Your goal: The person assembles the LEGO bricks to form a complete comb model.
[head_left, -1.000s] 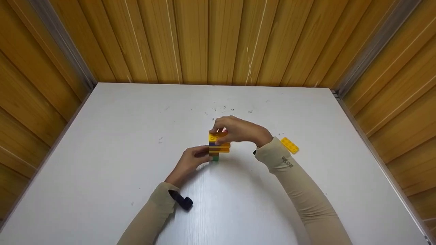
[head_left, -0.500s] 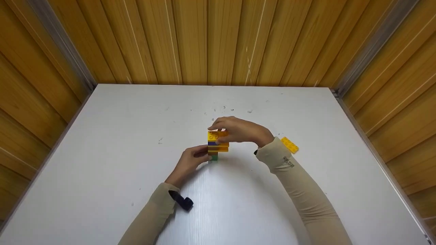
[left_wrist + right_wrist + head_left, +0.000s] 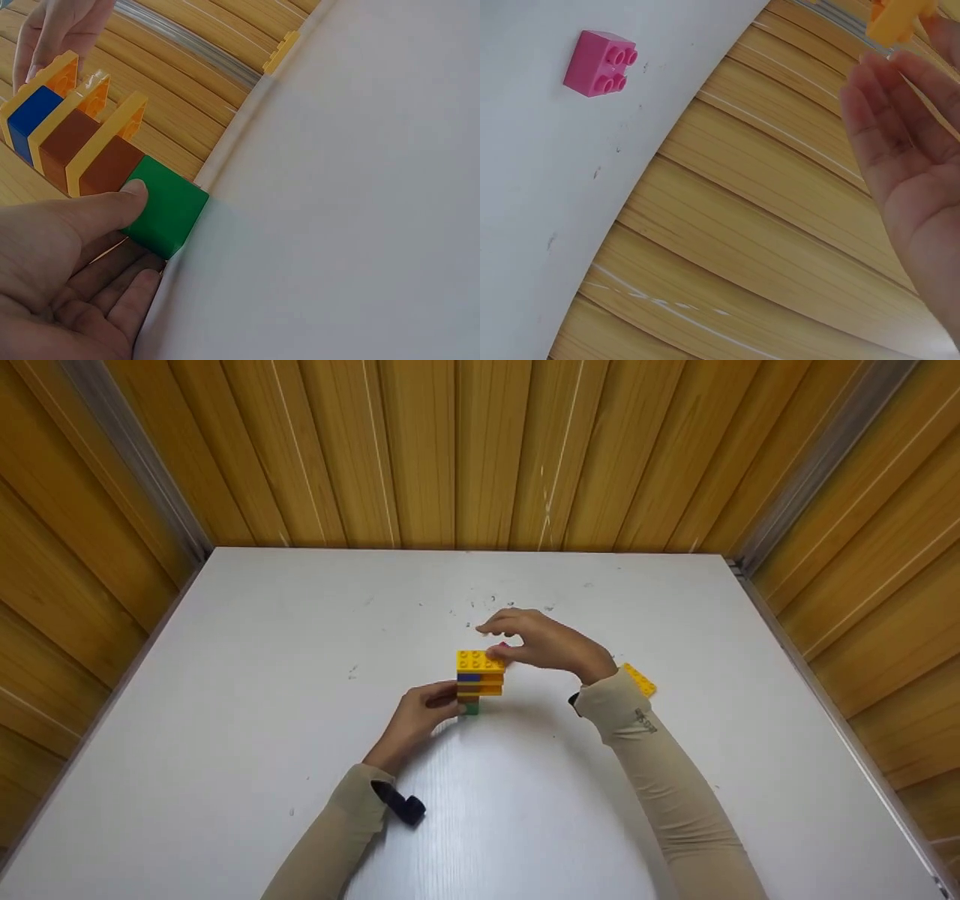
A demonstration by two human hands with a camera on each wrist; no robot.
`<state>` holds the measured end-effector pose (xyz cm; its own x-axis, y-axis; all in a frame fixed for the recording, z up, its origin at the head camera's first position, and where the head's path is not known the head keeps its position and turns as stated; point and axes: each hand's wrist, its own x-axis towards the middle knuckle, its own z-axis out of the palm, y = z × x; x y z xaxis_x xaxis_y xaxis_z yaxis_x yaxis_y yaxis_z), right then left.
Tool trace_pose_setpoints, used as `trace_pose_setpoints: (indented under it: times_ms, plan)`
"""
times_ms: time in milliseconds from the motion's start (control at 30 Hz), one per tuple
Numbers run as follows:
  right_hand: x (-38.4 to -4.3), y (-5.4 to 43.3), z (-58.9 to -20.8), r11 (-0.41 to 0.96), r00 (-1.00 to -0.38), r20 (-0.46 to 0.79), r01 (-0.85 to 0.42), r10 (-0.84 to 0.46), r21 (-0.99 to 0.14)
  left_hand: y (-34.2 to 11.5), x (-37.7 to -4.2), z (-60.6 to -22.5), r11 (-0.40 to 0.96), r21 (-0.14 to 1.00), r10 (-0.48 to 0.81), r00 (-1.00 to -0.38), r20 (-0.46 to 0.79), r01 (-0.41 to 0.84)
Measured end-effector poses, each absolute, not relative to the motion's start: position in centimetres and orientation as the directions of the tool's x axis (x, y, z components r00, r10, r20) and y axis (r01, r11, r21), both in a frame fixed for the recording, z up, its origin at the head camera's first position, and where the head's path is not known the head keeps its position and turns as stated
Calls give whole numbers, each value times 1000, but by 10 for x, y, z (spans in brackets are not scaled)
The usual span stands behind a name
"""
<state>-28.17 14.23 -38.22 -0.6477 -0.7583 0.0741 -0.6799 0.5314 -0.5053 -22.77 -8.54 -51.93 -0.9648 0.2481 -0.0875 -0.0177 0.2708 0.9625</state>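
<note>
A tower of toy building bricks (image 3: pixel 469 688) stands upright on the table, with yellow plates between blue and brown bricks. Its base is a green brick (image 3: pixel 169 206), and a studded yellow plate (image 3: pixel 471 660) tops it, jutting out to the right. My left hand (image 3: pixel 420 714) grips the tower low down, thumb on the green brick and fingers on the far side. Over the top plate's right end is my right hand (image 3: pixel 551 643), its fingers straightened and lifted clear; the thumb is at the plate's edge. Behind that hand sits a pink brick (image 3: pixel 598 64), mostly hidden in the head view.
Another yellow plate (image 3: pixel 639 680) lies flat on the white table (image 3: pixel 300 622) to the right, partly covered by my right sleeve. Wood-patterned panels (image 3: pixel 420 450) border the table's back and sides. Small dark marks dot the tabletop behind the tower.
My right hand has loosened from the top yellow plate and moved up and to the right, uncovering its studs. The left hand keeps its hold and the tower stays in place.
</note>
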Motion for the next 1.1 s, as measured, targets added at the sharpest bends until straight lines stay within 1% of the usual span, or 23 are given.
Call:
trace_pose_setpoints:
  times_ms: [300,500,700,933,1100]
  plan:
    - [-291,154,-398,551,-721,95,-602,-687,-578,-86,-228,-519,258,966,253,-964,-80,-12]
    - [-300,162,-411,569,-755,78,-554,-651,-608,-86,-229,-521,242,970,263,-963,-61,4]
    - [-313,170,-429,598,-789,18,-480,-614,-641,-84,-228,-518,266,964,255,-963,-86,-16]
    - [-323,173,-443,648,-827,-82,-370,-556,-666,-84,-212,-486,272,962,268,-960,-75,1]
    - [-327,171,-452,672,-836,-114,-342,-536,-657,-84,-209,-482,269,963,270,-960,-70,6]
